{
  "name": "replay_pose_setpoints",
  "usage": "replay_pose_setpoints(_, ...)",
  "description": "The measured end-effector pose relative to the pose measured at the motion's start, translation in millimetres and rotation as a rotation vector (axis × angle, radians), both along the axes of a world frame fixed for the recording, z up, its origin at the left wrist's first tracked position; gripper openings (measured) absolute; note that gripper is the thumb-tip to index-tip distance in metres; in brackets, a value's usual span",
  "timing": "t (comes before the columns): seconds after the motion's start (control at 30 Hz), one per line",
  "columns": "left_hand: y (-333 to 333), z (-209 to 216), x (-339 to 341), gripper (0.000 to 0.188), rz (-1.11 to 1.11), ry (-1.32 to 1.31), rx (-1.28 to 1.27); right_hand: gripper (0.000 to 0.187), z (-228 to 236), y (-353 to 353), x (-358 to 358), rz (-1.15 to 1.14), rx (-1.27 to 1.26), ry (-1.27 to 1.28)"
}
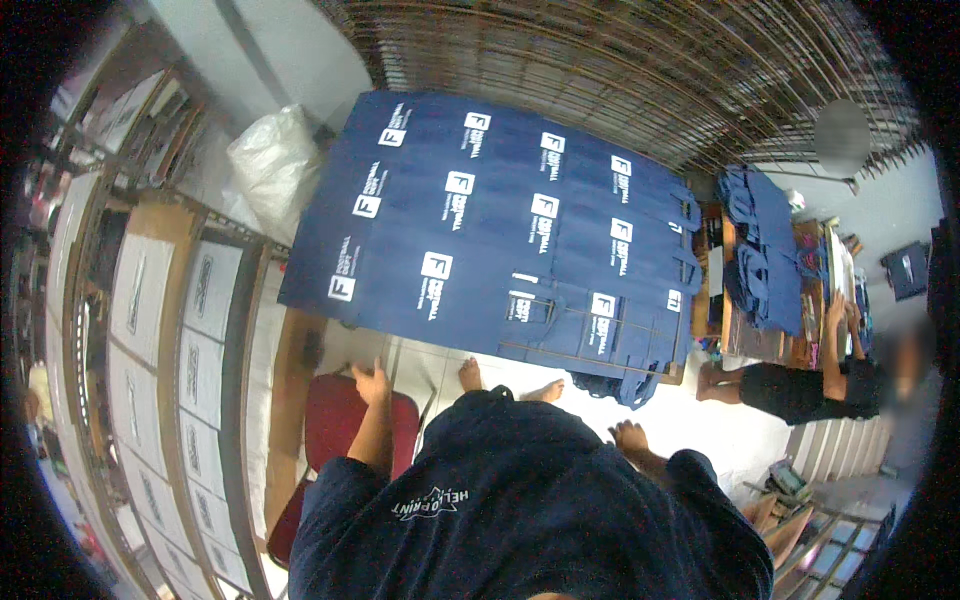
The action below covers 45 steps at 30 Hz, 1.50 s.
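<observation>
My left hand (372,382) hangs over the red chair (402,425) beside the table's near left corner. Its fingers are apart and it holds nothing. My right hand (630,438) hangs low over the white floor, near the table's front edge, with its fingers loosely apart and nothing visible in them. In front of me, rows of navy cloth bags (500,230) with white prints lie flat over the table, overlapping one another. Handles show on the pieces at the right end. A thin wire frame (600,350) rests over the near right bags. Neither hand touches the cloth.
Wire racks (560,50) rise behind the table. A white plastic sack (275,165) stands at the far left, above shelving with framed panels (205,290). More navy bags (765,250) lie on a right-hand table, where a co-worker in black (800,390) reaches forward.
</observation>
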<state>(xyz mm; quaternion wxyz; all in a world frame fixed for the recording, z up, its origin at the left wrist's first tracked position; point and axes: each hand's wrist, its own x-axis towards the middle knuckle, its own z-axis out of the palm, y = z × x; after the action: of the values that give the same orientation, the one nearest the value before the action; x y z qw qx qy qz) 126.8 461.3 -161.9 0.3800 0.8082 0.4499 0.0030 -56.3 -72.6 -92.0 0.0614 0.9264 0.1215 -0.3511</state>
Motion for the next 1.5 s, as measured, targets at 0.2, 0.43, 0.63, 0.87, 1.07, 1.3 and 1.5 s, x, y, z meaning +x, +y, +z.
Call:
replay_pose_setpoints(0.2, 30, -163, -62, 0.064, -0.423, 0.35, -0.319, 0.031, -46, -34, -118, -0.741, 0.523, 0.264)
replay_pose_setpoints(0.43, -91, -106, -28, 0.058, -1.202, 0.428, -0.074, 0.023, -61, -93, -25, -1.44, 0.947, 0.035)
replay_pose_setpoints(0.63, -136, -123, -26, 0.057, -1.041, 0.287, -0.371, 0.031, 3, -212, -11, -1.862, 2.129, 0.02)
replay_pose_setpoints(0.87, -238, 16, -55, 0.056, -1.059, 0.421, -0.026, 0.032, -11, -289, -17, -1.614, 2.446, 0.392)
replay_pose_setpoints(1.07, -190, -31, -110, 0.065, -0.962, 0.399, -0.049, 0.027, -38, -363, 42, -1.638, 1.847, 0.219)
replay_pose_setpoints(1.3, -147, -43, -157, 0.076, -0.802, 0.557, 0.154, 0.056, 57, -457, 151, -2.209, 1.617, -1.125)
replay_pose_setpoints(1.5, -146, 5, -171, 0.07, -0.683, 0.6, 0.148, 0.055, 43, -512, 209, -1.909, 0.449, -1.2)
